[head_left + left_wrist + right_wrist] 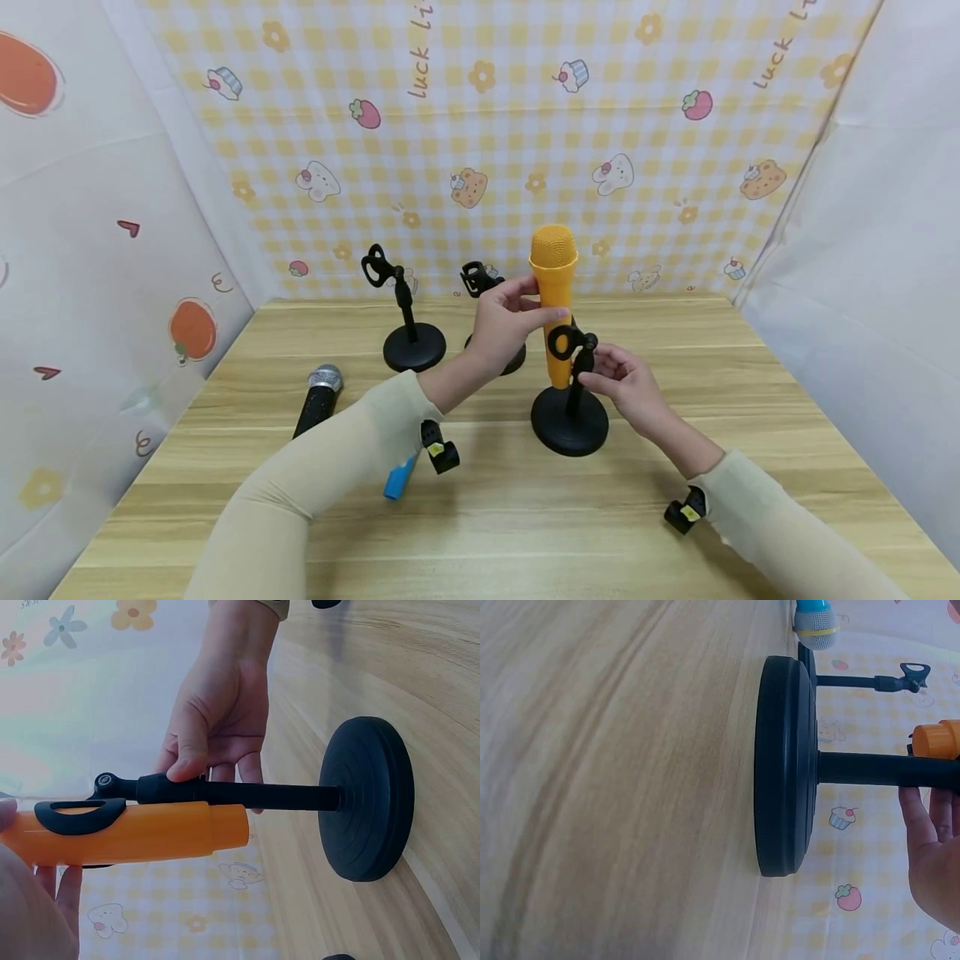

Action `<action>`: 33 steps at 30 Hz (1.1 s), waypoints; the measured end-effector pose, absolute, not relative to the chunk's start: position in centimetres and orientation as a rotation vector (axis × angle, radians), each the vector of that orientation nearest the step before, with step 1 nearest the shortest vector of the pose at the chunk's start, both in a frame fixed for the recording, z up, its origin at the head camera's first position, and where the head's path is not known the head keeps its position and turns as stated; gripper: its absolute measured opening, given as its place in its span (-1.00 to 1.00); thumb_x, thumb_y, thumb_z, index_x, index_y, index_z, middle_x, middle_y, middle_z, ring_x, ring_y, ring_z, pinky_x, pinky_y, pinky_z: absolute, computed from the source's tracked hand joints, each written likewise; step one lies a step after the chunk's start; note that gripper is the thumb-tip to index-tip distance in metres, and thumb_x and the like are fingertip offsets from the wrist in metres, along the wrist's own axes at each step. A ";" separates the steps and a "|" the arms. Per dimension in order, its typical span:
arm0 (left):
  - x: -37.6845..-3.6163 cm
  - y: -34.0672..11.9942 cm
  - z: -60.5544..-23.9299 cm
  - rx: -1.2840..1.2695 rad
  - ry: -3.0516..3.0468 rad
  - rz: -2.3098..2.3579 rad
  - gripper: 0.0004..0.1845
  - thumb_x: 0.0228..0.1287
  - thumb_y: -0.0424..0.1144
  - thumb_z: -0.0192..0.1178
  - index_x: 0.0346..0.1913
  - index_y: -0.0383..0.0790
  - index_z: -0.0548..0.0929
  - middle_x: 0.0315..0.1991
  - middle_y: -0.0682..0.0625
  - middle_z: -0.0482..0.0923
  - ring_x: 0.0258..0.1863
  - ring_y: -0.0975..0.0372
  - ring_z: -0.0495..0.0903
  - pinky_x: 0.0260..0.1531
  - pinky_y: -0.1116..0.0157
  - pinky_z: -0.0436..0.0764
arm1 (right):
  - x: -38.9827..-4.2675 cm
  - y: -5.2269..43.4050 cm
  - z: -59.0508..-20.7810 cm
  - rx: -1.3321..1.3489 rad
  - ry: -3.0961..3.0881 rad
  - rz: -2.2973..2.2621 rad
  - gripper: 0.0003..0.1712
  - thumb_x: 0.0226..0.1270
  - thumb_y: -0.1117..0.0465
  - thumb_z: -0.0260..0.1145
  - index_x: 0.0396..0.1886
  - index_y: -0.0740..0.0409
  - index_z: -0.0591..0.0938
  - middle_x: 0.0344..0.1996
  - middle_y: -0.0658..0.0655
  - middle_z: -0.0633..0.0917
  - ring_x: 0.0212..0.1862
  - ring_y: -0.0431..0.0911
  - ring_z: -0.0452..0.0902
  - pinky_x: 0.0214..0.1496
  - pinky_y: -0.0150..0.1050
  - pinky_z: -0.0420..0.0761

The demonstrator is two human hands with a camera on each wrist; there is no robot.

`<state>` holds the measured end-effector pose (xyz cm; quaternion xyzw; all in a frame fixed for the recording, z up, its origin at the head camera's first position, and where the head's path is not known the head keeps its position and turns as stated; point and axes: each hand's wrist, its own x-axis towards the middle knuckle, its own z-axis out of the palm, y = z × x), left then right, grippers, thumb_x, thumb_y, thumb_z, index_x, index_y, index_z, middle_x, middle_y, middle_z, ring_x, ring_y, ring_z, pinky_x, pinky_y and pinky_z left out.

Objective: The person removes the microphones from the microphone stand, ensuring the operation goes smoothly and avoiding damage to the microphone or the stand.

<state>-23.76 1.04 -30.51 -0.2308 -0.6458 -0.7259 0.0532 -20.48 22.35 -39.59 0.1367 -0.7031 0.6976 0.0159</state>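
Note:
My left hand (504, 321) grips the upright orange microphone (555, 250) between thumb and fingers, just below its mesh head. The handle's lower part sits at the black clip (81, 817) of a desk stand, and one clip arm crosses its surface in the left wrist view. Below the clip, the microphone's tail end (229, 827) runs close beside the pole. My right hand (630, 387) pinches the pole just under the clip, with the thumb on the near side. The round black base (570, 429) rests on the table.
Two more black stands, one at back left (414, 346) and one partly hidden (474, 279) behind my left hand, stand towards the patterned backdrop. On the left lie a black microphone (321, 396) with a silver head and a blue microphone (400, 479), both partly covered by my left arm.

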 end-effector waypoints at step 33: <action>-24.7 0.4 -29.7 -0.797 -1.901 -2.408 -0.55 0.12 -0.50 0.37 0.12 -0.37 0.61 -0.12 -0.10 0.62 -0.22 0.17 0.65 -0.11 0.13 0.65 | -20.5 22.4 -39.6 0.423 -2.196 2.176 -0.71 0.25 0.40 0.38 -0.08 0.03 0.62 -0.25 -0.04 0.70 -0.19 -0.18 0.62 -0.11 -0.30 0.65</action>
